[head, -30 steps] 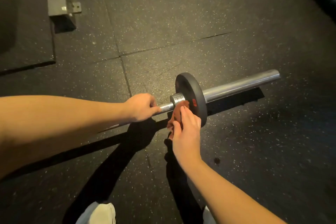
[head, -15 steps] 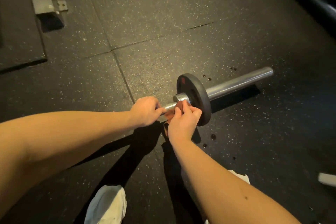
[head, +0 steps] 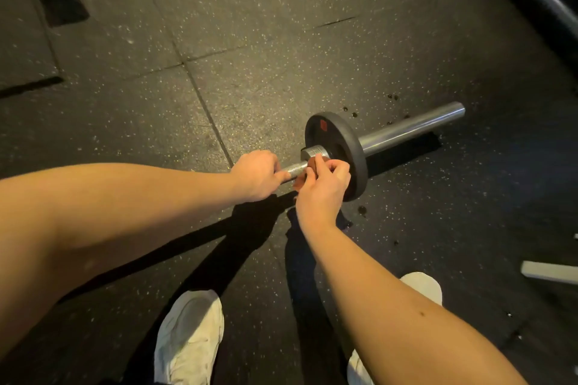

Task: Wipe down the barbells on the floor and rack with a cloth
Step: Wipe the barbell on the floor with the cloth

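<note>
blk plate [head: 350, 147] w/ red label, silver bar [head: 409, 128], speckled floor [head: 250, 25].

We record a single head-worn wide-angle view, facing forward and steeply down at the floor [head: 281, 25], near enough that the forearms [head: 109, 212] fill the lower frame.

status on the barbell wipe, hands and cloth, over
Left hand grips the barbell on the floor. Right hand pinches the cloth against it by the collar. Black plate hard beside the wipe spot.
</note>
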Tool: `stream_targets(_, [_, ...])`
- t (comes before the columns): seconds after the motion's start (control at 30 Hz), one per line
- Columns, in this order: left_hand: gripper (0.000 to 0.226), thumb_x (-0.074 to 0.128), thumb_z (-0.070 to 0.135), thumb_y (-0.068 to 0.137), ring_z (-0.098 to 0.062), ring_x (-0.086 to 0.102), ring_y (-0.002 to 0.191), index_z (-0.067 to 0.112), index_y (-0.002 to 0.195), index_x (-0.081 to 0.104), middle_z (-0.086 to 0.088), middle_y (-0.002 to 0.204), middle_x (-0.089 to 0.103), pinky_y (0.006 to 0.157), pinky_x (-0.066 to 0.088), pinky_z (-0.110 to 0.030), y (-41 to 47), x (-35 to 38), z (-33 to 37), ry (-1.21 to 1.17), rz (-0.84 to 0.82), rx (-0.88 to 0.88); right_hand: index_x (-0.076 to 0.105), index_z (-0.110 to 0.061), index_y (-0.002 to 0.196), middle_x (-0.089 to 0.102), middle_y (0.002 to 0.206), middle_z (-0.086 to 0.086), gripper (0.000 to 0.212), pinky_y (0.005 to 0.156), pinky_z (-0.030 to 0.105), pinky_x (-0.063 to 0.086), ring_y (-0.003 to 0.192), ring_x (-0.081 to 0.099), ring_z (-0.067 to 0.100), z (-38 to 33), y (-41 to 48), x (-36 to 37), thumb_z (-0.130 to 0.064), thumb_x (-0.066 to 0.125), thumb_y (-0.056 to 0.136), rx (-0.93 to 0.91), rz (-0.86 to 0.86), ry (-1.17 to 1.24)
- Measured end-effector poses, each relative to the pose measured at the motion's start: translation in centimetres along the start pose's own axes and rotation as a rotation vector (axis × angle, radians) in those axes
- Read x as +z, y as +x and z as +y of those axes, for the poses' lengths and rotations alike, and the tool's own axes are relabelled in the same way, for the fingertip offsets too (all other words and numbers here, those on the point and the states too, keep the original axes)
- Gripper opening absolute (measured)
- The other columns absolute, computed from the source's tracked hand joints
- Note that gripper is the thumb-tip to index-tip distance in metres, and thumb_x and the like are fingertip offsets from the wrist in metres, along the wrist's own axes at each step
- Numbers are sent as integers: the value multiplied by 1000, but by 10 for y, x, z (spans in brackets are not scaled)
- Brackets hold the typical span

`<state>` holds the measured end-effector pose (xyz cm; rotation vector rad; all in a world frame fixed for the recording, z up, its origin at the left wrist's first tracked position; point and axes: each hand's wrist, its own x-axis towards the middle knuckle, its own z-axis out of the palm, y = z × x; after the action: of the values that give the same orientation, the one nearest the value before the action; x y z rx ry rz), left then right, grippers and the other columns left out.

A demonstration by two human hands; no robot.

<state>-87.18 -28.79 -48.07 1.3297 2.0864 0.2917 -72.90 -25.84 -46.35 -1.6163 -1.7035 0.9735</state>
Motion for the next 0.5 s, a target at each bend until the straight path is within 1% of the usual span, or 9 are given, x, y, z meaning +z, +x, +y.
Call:
stream_targets(0.07, [44, 60, 53, 97, -18, 60, 62, 20, 68, 65, 2, 64, 64, 61, 45, -33, -1, 3, -1, -2, 4, 34, 66, -8, 120, 50, 119, 6, 22, 83, 42, 58, 109, 57, 23, 9, 2, 0, -8, 65, 98, -189, -27, -245])
stream_targets(0.1, [44, 60, 53, 97, -18, 61, 63, 20, 68, 64, 2, 65, 65, 63, 47, -34, -2, 5, -1, -2, 15, 45, 67, -7, 122, 50, 118, 6, 25, 82, 43, 58, 110, 56, 25, 8, 3, -1, -7, 66, 97, -229, -30, -314])
stream_targets(0.13, [43, 60, 53, 97, -18, 61, 65, 21, 68, 63, 2, 67, 65, 64, 49, -35, -3, 7, -2, -7, 23, 52, 69, -8, 122, 51, 117, 6, 26, 81, 43, 57, 110, 54, 25, 8, 6, -2, -8, 67, 97, -242, -36, -368])
stream_targets(0.23, [36, 61, 50, 97, -19, 62, 71, 23, 74, 60, 2, 75, 65, 70, 53, -39, -8, 15, -1, 8, 37, 70, 71, -14, 125, 53, 117, 3, 29, 75, 36, 51, 107, 49, 21, 5, 7, -4, -11, 68, 96, -241, -33, -492])
stream_targets(0.33, [33, 60, 50, 98, -20, 62, 77, 22, 80, 62, 2, 82, 65, 73, 51, -39, -13, 20, 0, 44, 71, 109, 68, -16, 131, 54, 121, 1, 35, 75, 30, 48, 109, 47, 19, 13, -2, -8, -11, 70, 96, -245, -18, -483])
stream_targets(0.37, [32, 60, 50, 98, -20, 62, 77, 22, 81, 63, 2, 83, 65, 73, 51, -38, -14, 21, 0, 43, 68, 118, 66, -18, 133, 53, 123, 0, 38, 76, 29, 49, 110, 48, 19, 18, -7, -11, -10, 69, 96, -247, -14, -456])
stream_targets(0.43, [32, 61, 50, 97, -19, 62, 77, 21, 84, 65, 2, 82, 65, 71, 49, -36, -17, 22, 2, 39, 41, 126, 59, -29, 134, 47, 126, -6, 45, 81, 35, 58, 112, 53, 22, 29, -20, -18, -5, 66, 97, -210, -5, -316])
stream_targets(0.47, [33, 61, 50, 97, -20, 62, 77, 21, 84, 67, 2, 82, 65, 71, 49, -36, -19, 23, 4, 44, 30, 126, 54, -34, 133, 43, 126, -10, 49, 81, 38, 61, 111, 56, 24, 34, -27, -23, -3, 65, 97, -182, -9, -242])
stream_targets(0.5, [33, 61, 50, 97, -20, 62, 77, 20, 84, 67, 1, 82, 65, 72, 50, -36, -21, 24, 5, 49, 21, 127, 52, -35, 134, 41, 125, -13, 50, 79, 40, 62, 110, 58, 27, 38, -32, -27, -2, 64, 98, -162, -12, -198])
